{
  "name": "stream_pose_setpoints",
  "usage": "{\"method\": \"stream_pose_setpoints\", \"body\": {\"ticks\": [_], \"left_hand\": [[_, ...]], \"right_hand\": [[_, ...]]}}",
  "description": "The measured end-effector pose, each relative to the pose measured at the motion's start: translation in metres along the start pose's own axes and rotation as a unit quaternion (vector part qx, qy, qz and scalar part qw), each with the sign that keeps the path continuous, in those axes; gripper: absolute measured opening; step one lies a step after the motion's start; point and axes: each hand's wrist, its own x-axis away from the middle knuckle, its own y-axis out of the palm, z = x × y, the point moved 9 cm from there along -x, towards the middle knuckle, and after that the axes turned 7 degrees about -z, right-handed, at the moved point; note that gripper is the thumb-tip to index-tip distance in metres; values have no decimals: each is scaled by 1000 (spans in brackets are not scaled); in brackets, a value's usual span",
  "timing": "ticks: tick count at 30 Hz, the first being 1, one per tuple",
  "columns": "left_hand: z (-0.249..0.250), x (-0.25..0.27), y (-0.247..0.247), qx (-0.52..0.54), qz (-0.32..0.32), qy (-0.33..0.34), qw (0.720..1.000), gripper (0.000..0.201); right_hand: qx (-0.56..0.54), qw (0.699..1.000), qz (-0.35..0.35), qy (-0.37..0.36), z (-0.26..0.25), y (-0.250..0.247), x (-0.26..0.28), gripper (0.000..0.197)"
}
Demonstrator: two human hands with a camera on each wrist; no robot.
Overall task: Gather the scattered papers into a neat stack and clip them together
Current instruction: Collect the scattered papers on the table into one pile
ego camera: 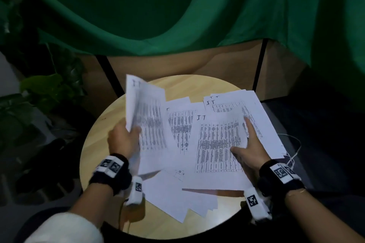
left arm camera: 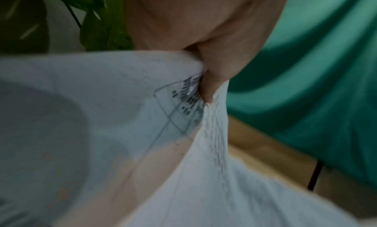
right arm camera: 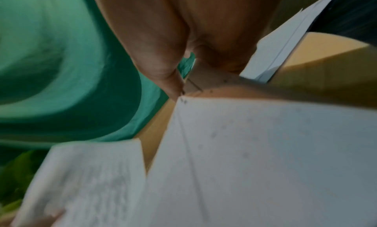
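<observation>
Round wooden table (ego camera: 102, 134), scattered printed papers (ego camera: 219, 144) overlapping across it (some overhanging the edge)

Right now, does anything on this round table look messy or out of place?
Yes. The papers lie fanned at different angles across the round table, overlapping, and some sheets overhang its right edge. The left hand grips a lifted bunch; the right hand presses flat on a sheet. No clip is in view.

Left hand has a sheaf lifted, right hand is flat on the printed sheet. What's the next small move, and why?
Probably slide the printed sheet under the right hand leftward to the lifted sheaf that the left hand grips. Other papers lie fanned across the round table, so gathering isn't finished, and no clip is visible.
</observation>
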Motion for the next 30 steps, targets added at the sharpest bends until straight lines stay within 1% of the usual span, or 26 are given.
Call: {"method": "stream_pose_setpoints", "body": {"ticks": [1, 2, 3, 4, 6, 7, 8, 9, 10, 11, 12, 14, 15, 16, 17, 18, 19, 20, 21, 22, 23, 24, 26, 27, 28, 30], "left_hand": [[10, -3, -20, 67, 17, 24, 997, 20], [21, -5, -38, 138, 26, 48, 989, 17], [30, -6, -54, 202, 26, 69, 977, 18], [39, -5, -65, 269, 18, 83, 959, 24], [52, 0, -67, 388, -24, 77, 918, 33], [58, 5, -60, 412, -49, 70, 907, 34], [63, 14, -47, 413, -76, 62, 906, 32], [66, 24, -31, 397, -105, 56, 910, 30], [63, 34, -8, 377, -128, 44, 916, 28], [59, 45, 17, 366, -157, 24, 917, 30], [51, 56, 43, 369, -190, 3, 910, 37], [30, 73, 95, 390, -248, -48, 885, 63], [21, 79, 112, 373, -264, -60, 888, 67], [16, 81, 124, 334, -268, -54, 902, 59], [7, 80, 137, 288, -267, -51, 918, 50], [4, 82, 147, 258, -275, -52, 925, 46], [5, 83, 152, 244, -280, -51, 927, 49], [4, 77, 153, 204, -271, -44, 940, 49], [10, 72, 144, 135, -248, -26, 959, 45], [11, 62, 134, 54, -207, -9, 977, 43], [6, 51, 125, -14, -174, -11, 985, 48], [-1, 42, 118, -66, -157, -27, 985, 60], [-22, 32, 111, -156, -167, -83, 970, 94], [-34, 28, 109, -186, -180, -110, 959, 105], [-42, 24, 105, -199, -186, -127, 954, 108], [-53, 14, 97, -176, -188, -145, 955, 93]], "right_hand": [[24, 1000, -18, 2, 4, 6, -2, 93], [35, 999, -34, 6, 6, 12, -5, 76], [28, 999, -36, 21, 12, 16, -7, 56], [-8, 999, -33, 41, 17, 22, -6, 44], [-149, 987, -20, 62, 18, 33, -3, 38], [-215, 975, -16, 60, 12, 38, 0, 34], [-262, 963, -16, 56, 6, 40, 1, 27], [-278, 958, -24, 60, -1, 42, 4, 22], [-266, 961, -37, 71, -7, 43, 6, 28], [-248, 964, -55, 85, -8, 44, 7, 41], [-233, 964, -68, 111, -4, 45, 8, 53], [-254, 955, -82, 133, 3, 44, 7, 68], [-265, 950, -95, 135, 6, 46, 8, 72], [-274, 947, -94, 138, 12, 49, 9, 75], [-289, 946, -79, 127, 19, 49, 8, 69], [-286, 949, -62, 117, 29, 49, 7, 63], [-280, 952, -47, 115, 41, 49, 5, 57], [-265, 956, -32, 126, 58, 47, 2, 69], [-239, 962, -27, 127, 75, 46, -2, 89], [-217, 968, -22, 123, 89, 42, -9, 104], [-206, 972, -16, 115, 95, 39, -15, 108], [-197, 974, -2, 114, 103, 34, -22, 102], [-193, 973, 13, 124, 81, 33, -14, 87], [-183, 974, 11, 133, 71, 35, -10, 82], [-174, 974, 0, 145, 68, 37, -7, 78], [-158, 974, -6, 162, 62, 38, 0, 72]]}}
